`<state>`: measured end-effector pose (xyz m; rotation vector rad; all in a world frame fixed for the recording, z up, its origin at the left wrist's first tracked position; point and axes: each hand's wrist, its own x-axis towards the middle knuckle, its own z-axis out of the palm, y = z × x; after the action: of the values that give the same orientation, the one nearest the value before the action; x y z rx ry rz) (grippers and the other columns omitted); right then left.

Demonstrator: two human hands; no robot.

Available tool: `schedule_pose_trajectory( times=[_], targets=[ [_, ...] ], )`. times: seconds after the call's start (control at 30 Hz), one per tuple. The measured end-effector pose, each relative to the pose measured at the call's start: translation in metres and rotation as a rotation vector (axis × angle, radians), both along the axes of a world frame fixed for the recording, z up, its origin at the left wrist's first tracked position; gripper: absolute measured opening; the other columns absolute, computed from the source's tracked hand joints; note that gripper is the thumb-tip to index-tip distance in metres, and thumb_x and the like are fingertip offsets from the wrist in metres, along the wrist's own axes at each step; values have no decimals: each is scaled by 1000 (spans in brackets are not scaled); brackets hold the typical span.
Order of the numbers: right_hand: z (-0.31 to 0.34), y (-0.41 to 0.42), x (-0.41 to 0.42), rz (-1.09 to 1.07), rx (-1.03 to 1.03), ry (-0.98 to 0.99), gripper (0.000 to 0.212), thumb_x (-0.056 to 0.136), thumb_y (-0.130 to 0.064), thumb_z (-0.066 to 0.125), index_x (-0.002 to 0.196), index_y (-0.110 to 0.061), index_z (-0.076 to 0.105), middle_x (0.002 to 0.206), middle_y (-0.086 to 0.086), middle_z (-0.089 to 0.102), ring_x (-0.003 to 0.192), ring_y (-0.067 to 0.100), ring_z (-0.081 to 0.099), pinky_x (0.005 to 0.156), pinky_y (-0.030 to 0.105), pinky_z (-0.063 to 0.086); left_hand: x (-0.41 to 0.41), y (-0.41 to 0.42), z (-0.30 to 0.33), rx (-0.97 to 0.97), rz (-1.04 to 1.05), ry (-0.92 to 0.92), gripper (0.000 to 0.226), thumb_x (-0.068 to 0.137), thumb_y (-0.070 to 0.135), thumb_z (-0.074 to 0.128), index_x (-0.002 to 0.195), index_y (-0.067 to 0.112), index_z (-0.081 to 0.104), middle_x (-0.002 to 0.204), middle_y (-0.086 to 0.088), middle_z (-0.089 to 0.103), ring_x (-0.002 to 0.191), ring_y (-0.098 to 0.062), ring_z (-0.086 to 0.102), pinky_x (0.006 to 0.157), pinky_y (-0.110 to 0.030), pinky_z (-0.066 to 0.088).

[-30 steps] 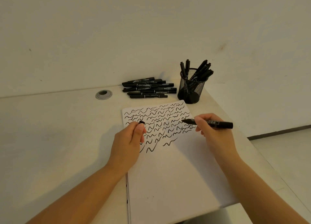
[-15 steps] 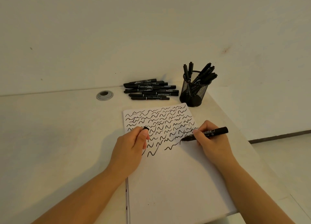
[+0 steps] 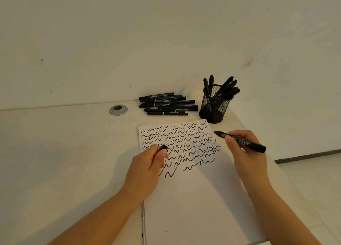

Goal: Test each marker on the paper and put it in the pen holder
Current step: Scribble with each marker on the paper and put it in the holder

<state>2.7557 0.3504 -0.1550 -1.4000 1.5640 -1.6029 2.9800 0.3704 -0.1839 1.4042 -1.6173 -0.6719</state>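
Note:
My right hand (image 3: pixel 245 152) grips an uncapped black marker (image 3: pixel 247 143), its tip lifted off the paper and pointing left. My left hand (image 3: pixel 147 169) rests on the white paper (image 3: pixel 195 198) and pinches the marker's black cap (image 3: pixel 163 147) between thumb and fingers. The upper part of the sheet is covered with rows of black squiggles; a fresh wavy line (image 3: pixel 199 164) lies lowest. A black mesh pen holder (image 3: pixel 214 108) with several markers stands beyond the paper's far right corner. A pile of several capped black markers (image 3: pixel 168 105) lies to its left.
A round metal cable grommet (image 3: pixel 118 110) is set in the white desk (image 3: pixel 55 152) at the back. The wall runs right behind the markers. The desk's right edge (image 3: pixel 287 176) slants close to my right hand, with floor beyond.
My right hand drew a new wavy line at the bottom of the squiggles, then lifted the marker up and to the right off the paper. My left hand stayed put with the cap.

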Motion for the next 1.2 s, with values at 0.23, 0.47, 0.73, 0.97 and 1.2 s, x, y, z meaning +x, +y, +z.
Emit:
schedule_pose_trajectory(
  times=[0.23, 0.47, 0.73, 0.97, 1.2],
  targets=[
    [8, -9, 44, 371, 258, -700, 18, 93, -14, 47, 76, -9, 54, 53, 4, 57, 46, 13, 49, 43, 22, 39, 0, 2, 1, -8, -42, -15, 15, 91, 29, 49, 82, 39, 57, 66, 15, 60, 66, -2, 55, 58, -12, 41],
    [-5, -9, 51, 438, 195, -688, 25, 91, -4, 44, 69, -14, 51, 48, 4, 54, 43, 14, 49, 40, 21, 39, 3, 2, 5, -34, -75, -33, 15, 90, 30, 51, 83, 42, 57, 64, 19, 58, 61, 2, 51, 55, -9, 37],
    [-8, -5, 51, 491, 193, -553, 33, 86, -11, 53, 57, -26, 60, 50, 5, 57, 44, 15, 49, 41, 22, 40, 0, 5, 9, -51, -106, -60, 11, 88, 32, 51, 84, 40, 56, 70, 28, 57, 57, 1, 49, 52, -9, 34],
    [-7, -1, 52, 555, 145, -350, 17, 74, -20, 57, 58, -24, 59, 48, 1, 56, 44, 14, 47, 44, 20, 39, -1, 6, 13, -99, -157, -159, 7, 89, 30, 52, 87, 35, 57, 69, 25, 54, 63, 3, 48, 56, -7, 33],
    [-10, 4, 53, 598, 142, -349, 24, 73, -26, 54, 49, -20, 55, 38, -3, 43, 36, 11, 35, 39, 15, 31, -3, 13, 16, -157, -235, -263, 37, 88, 50, 37, 95, 24, 62, 72, 21, 46, 69, -6, 47, 60, -10, 35]
  ],
)
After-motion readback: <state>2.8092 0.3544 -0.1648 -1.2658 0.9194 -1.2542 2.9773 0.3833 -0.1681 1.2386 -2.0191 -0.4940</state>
